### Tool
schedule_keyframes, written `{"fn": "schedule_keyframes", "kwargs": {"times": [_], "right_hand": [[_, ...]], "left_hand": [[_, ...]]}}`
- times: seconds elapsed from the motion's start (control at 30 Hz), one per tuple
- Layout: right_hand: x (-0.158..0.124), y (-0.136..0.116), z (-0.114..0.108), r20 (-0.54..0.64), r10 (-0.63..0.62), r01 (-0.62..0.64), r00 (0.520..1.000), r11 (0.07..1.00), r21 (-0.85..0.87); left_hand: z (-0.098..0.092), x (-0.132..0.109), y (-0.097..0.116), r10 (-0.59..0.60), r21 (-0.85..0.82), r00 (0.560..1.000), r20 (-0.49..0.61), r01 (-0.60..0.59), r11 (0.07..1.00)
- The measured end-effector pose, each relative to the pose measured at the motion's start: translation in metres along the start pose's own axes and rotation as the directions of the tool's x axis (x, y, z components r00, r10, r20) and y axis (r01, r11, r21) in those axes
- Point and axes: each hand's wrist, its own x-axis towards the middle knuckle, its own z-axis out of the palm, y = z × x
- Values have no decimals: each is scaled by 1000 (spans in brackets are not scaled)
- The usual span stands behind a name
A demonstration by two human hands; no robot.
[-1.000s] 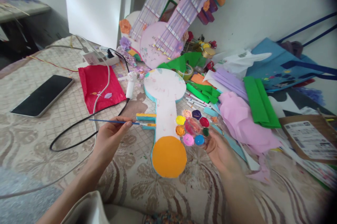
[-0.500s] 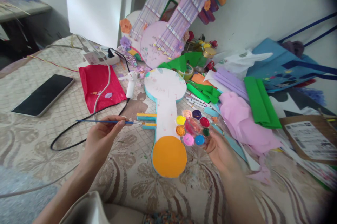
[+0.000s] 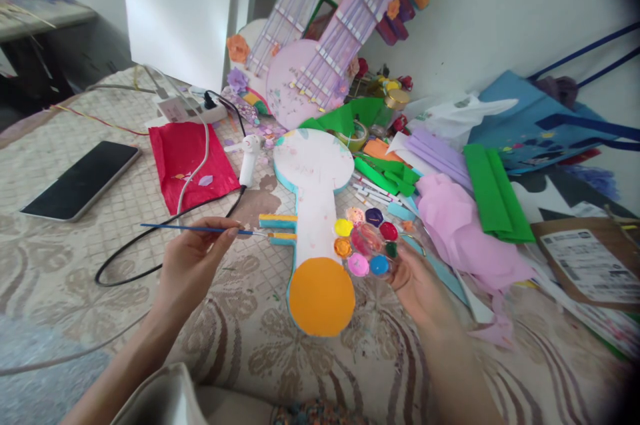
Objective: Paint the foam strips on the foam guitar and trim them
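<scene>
My left hand (image 3: pixel 193 265) pinches a thin blue paintbrush (image 3: pixel 200 230) held level, its tip at the small orange and teal tabs (image 3: pixel 279 228) on the left side of a white key-shaped cutout (image 3: pixel 315 192). The cutout has teal edges and an orange painted circle (image 3: pixel 322 296) at its near end. My right hand (image 3: pixel 420 285) holds a round paint palette (image 3: pixel 367 248) with several coloured wells just right of the cutout.
A black phone (image 3: pixel 83 180), red paper (image 3: pixel 193 162), a white handheld device (image 3: pixel 248 158) and black cable (image 3: pixel 165 238) lie to the left. Green (image 3: pixel 495 192), lilac and pink paper (image 3: pixel 465 232) pile up on the right. A paper guitar model (image 3: pixel 320 45) leans at the back.
My left hand has drawn the brush to the left, so its tip has backed off from the lower tab. The palette hand has stayed put.
</scene>
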Motion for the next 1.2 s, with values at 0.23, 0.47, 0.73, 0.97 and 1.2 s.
{"fn": "schedule_keyframes", "kwargs": {"times": [0.23,0.47,0.73,0.97,1.2], "right_hand": [[0,0,0,-1,-14,14,1000,1000,-5],[0,-1,1,-25,-11,11,1000,1000,6],[-1,-2,3,-3,-4,4,1000,1000,9],[0,-2,1,-24,-6,6,1000,1000,8],[0,-2,1,12,-10,10,1000,1000,-12]], "left_hand": [[1,1,0,6,52,1000,22,-7,999],[-1,4,2,26,-3,999,-21,-27,1000],[21,7,5,-26,-116,998,60,33,993],[31,9,1,-43,-107,994,96,53,993],[32,9,-4,-5,-96,994,113,16,995]]}}
